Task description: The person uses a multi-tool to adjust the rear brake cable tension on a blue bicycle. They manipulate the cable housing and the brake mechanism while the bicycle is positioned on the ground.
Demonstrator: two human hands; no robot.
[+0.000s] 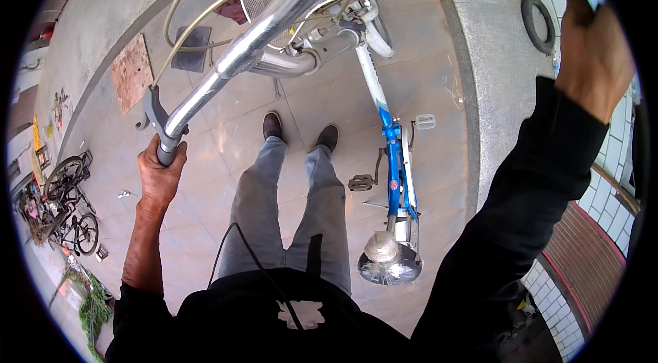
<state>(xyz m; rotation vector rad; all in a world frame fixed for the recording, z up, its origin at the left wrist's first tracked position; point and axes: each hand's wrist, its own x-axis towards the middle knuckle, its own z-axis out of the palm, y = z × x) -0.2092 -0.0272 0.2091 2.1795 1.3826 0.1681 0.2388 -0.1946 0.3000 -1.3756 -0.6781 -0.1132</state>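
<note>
Both ends of handlebar (264, 31) clasped.
Left hand (161, 170), outstretched, wraps its left; right hand (595, 55), raised outward, its right.

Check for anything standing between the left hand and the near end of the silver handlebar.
Nothing visible stands between them: the left hand is wrapped around the end of the handlebar. The grey brake lever sits just farther along the bar, beyond the hand rather than in its way.
</note>
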